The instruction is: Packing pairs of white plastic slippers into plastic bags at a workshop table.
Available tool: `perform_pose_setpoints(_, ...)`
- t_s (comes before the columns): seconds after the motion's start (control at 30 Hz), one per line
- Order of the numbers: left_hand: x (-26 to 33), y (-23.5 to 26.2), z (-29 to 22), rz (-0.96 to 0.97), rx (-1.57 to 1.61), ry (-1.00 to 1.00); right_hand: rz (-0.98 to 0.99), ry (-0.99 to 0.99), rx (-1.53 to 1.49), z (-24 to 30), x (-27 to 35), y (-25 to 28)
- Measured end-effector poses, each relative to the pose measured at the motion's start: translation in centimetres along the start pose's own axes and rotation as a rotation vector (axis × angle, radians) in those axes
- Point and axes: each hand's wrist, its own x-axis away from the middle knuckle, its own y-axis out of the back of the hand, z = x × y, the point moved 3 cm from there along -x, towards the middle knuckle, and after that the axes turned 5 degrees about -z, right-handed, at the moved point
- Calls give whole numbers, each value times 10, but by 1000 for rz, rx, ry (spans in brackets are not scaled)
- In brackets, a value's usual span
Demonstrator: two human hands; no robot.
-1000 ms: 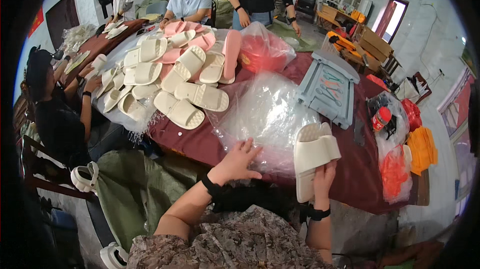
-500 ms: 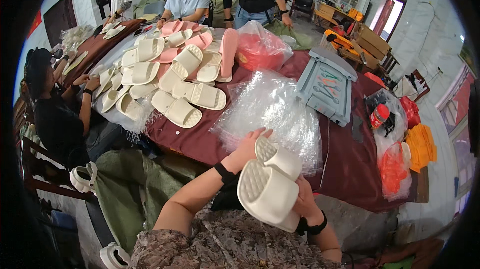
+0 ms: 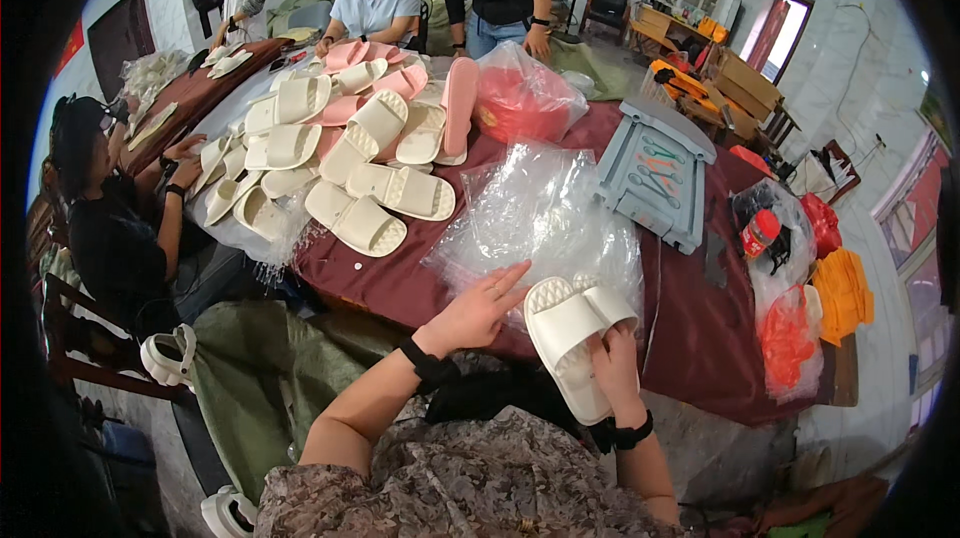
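Note:
A pair of cream slide slippers (image 3: 556, 330) is in my right hand (image 3: 617, 373), whose fingers grip them from the right side. They are held tilted, one partly behind the other, in front of the table's near edge. My left hand (image 3: 474, 310) is empty, its fingers stretched toward the flat pile of clear plastic bags (image 3: 545, 213); I cannot tell if the fingertips touch the plastic. A heap of cream slippers (image 3: 372, 123) lies on the table to the left, with pink slippers (image 3: 400, 81) among them.
On the maroon-covered table (image 3: 690, 338) stand a grey plastic case (image 3: 645, 178) and a red bundle in clear plastic (image 3: 525, 103). Bags and orange cloth (image 3: 842, 293) are at the right edge. Co-workers are at the left and far sides. A green sack (image 3: 265, 368) hangs at my left.
My right hand has turned the slippers and moved them slightly right and up. The left hand has come away from them, fingers extended, down and to the left.

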Motion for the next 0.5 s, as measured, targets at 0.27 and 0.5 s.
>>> perform_pose_setpoints(0.27,1,3,1,39,-157,58,-3,-76,-6,-2,1,3)
perform_pose_setpoints(0.5,1,-7,-1,101,-188,191,27,-5,-21,-3,8,7)
